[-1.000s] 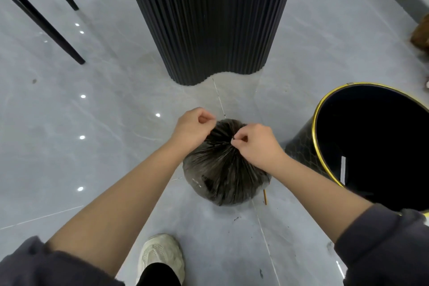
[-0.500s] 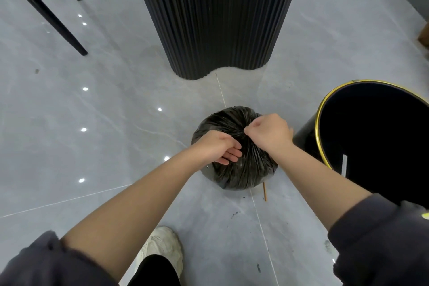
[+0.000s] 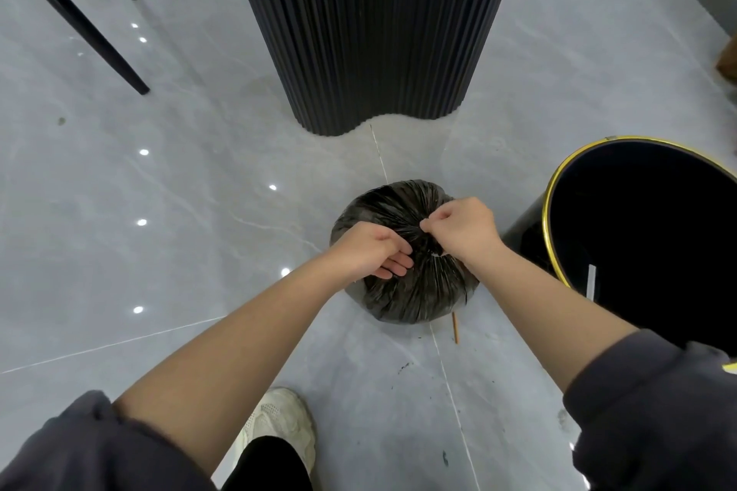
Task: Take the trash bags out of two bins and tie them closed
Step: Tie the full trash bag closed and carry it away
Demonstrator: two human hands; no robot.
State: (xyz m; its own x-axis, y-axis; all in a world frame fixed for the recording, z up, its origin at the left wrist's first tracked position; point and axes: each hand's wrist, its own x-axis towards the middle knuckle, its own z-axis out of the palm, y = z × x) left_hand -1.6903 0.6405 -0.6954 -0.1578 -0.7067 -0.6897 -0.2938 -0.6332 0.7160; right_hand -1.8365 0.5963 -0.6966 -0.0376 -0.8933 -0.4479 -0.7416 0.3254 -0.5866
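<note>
Head view looks down past the tall black ribbed column [image 3: 375, 28] to the round black bin with a gold rim [image 3: 558, 187], out to its right and nearer me, bagless and dark inside. Between the two, just left of that bin, the bulging black plastic trash bag [image 3: 402, 299] sits on the grey floor, its gathered neck pointing up at me, midway between my hands. My left hand [image 3: 369, 249] curls loosely around the bunched plastic, fingers half closed against it. My right hand [image 3: 464, 227] pinches a strand at the neck, thumb and forefinger tight. Cinching the knot is next, I judge.
</note>
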